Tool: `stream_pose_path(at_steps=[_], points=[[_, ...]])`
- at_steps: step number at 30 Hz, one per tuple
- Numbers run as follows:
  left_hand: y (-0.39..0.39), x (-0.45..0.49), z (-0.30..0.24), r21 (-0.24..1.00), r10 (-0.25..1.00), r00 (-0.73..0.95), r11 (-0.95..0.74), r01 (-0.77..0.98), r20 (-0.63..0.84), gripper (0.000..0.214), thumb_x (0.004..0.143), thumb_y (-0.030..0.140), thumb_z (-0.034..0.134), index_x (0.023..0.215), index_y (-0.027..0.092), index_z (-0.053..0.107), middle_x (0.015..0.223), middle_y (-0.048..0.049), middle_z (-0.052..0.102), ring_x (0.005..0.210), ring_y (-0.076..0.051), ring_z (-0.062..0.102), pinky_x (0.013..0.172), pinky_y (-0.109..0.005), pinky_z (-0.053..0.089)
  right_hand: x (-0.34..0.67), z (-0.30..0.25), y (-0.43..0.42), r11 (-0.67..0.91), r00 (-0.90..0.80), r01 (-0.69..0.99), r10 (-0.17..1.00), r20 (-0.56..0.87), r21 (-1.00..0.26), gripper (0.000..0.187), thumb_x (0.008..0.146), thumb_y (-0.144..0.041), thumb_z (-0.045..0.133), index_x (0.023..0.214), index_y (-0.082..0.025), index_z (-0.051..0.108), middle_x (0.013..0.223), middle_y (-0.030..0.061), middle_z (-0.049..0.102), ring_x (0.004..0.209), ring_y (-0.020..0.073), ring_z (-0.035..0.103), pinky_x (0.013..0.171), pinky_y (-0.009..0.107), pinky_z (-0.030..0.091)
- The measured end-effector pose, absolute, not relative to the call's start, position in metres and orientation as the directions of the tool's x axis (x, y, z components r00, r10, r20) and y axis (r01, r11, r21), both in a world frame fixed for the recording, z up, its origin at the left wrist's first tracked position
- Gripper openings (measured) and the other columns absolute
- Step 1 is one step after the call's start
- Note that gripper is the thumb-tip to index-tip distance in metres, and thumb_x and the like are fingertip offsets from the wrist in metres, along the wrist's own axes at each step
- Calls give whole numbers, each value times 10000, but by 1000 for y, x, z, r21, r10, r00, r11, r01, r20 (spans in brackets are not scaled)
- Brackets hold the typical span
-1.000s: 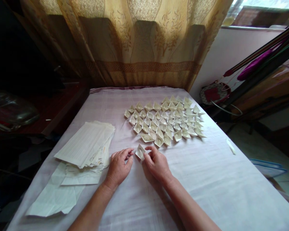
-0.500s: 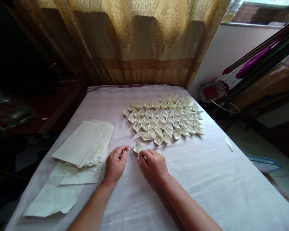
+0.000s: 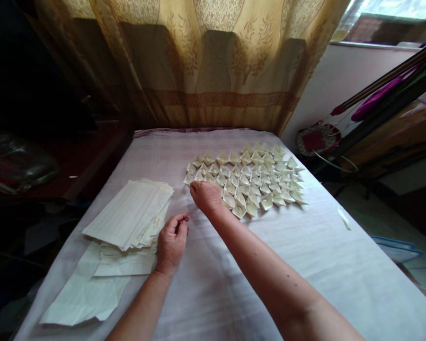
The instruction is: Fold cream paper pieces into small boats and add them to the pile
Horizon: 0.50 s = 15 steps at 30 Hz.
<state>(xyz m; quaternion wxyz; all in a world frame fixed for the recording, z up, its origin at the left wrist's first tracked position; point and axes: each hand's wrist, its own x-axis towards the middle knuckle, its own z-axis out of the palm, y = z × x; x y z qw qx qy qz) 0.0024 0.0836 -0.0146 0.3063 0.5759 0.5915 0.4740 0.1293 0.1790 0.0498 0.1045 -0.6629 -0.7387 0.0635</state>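
Note:
My right hand [image 3: 206, 195] reaches to the left edge of a group of folded paper boats [image 3: 244, 180]. Its fingers pinch a small paper boat [image 3: 188, 178], partly hidden behind the fingertips. Beneath and behind this hand some of the other boats are covered from sight. My left hand [image 3: 172, 239] rests on the cloth, its fingers loosely bent with a gap between thumb and index finger, and nothing shows in it. Just left of it lies a stack of paper sheets [image 3: 131, 213], with a creased loose sheet [image 3: 85, 289] under its near side.
A pale checked cloth [image 3: 305, 265] covers the table. Near its right edge lies a thin whitish strip [image 3: 344, 218]. Beyond the far edge hangs a gold patterned curtain [image 3: 213, 61]. A dark red surface [image 3: 92, 156] adjoins on the left.
My right hand has moved forward and slightly left, carrying the boat from the near cloth to the group's left edge. My left hand has barely moved. The view has shifted slightly.

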Motion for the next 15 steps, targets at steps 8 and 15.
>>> stream_pose_path(at_steps=[8, 15], points=[[83, 3, -15, 908, 970, -146, -123, 401, 196, 284, 850, 310, 484, 972, 182, 706, 864, -51, 727, 721, -159, 676, 717, -276, 563, 119, 47, 203, 61, -63, 976, 998, -4, -210, 317, 968, -256, 426, 1024, -202, 733, 1016, 132, 739, 936, 224, 691, 796, 303, 474], [83, 2, -19, 901, 970, -133, -134, 413, 206, 271, 861, 294, 482, 982, 192, 702, 875, -44, 728, 729, -153, 675, 728, -270, 560, 117, 46, 195, 44, -45, 971, 999, 0, -237, 291, 954, -297, 458, 1049, -212, 719, 1000, 118, 740, 942, 221, 685, 804, 302, 467]])
